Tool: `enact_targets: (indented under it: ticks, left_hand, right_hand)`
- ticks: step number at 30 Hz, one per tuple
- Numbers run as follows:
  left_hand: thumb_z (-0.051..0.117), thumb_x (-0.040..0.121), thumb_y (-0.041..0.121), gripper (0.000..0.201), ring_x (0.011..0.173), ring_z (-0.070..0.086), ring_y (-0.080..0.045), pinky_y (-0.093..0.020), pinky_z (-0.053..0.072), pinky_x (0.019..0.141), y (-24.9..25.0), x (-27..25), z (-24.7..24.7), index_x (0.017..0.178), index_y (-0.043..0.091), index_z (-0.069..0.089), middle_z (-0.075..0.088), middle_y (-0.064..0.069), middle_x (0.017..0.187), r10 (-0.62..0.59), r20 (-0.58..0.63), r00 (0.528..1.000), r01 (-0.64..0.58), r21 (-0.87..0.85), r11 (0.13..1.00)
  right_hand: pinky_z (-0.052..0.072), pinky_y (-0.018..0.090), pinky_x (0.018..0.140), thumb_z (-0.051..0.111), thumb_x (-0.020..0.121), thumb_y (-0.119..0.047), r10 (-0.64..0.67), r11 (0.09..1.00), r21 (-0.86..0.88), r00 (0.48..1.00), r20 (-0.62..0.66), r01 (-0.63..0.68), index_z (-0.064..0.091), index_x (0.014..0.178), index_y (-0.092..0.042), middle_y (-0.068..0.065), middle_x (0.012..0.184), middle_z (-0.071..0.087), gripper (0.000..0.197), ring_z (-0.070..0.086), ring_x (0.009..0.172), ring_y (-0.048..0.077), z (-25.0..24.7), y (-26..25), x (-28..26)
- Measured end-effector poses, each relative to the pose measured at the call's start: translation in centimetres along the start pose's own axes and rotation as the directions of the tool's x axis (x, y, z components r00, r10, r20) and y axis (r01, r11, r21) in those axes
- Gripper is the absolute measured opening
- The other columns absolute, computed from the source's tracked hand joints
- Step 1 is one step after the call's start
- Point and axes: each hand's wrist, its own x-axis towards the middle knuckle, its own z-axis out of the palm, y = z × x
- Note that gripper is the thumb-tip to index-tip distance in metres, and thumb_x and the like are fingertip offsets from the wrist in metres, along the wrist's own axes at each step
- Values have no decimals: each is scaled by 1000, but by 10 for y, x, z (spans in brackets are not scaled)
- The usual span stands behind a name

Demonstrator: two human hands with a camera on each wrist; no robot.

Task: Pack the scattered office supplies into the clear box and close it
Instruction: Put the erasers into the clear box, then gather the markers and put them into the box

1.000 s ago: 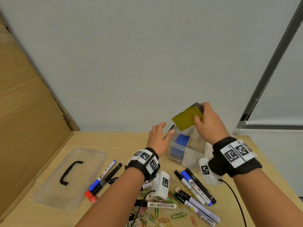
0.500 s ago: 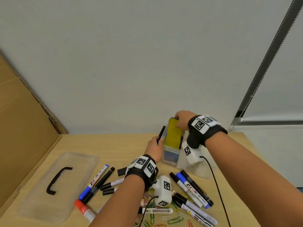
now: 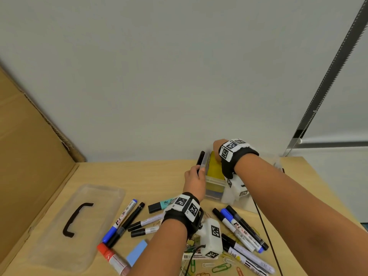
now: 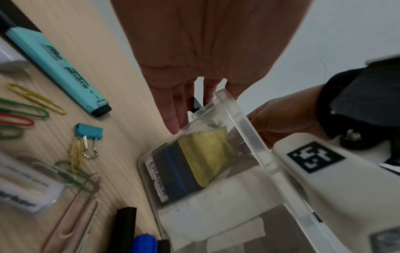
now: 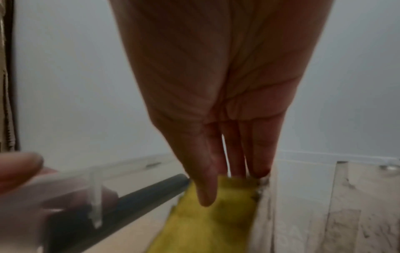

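Our right hand is over the clear box, fingers straight & pointing down, tips pressing on the top edge of the yellow pad; not curled round it. The pad stands upright inside the box w/ its upper part above the rim. Our left hand is against the box's left side, fingers extended along the wall next to the black latch; can't tell if it truly grips or just steadies. Left wrist view shows a dark blue eraser in the box, flat against the pad, & something white lower down in the box.

The box sits toward the back of the wooden table, near the wall. Its lid w/ black handle lies flat, well apart to the left. Btwn lid & our left arm: blue marker, black marker, red-capped marker, two small black-capped markers, light blue sticky pad, teal highlighter. Right of our left wrist: a bunch of markers lying side by side. Coloured paper clips are scattered at the near edge; a teal binder clip shows in the left wrist view. Cardboard sheet leans at the left.
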Motion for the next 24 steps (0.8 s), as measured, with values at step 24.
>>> enact_targets:
  ticks: [24]
  left_hand:
    - [51, 95, 26, 33, 104, 55, -8, -22, 45, 90, -49, -157, -177, 128, 23, 50, 50, 7, 123, 164, 36, 986, -163, 442, 882]
  right_hand:
    - [43, 28, 87, 52, 93, -18, -169, 706, 443, 739, -653, 553, 65, 102, -21, -8, 100, 59, 16, 51, 96, 11, 142, -18, -122]
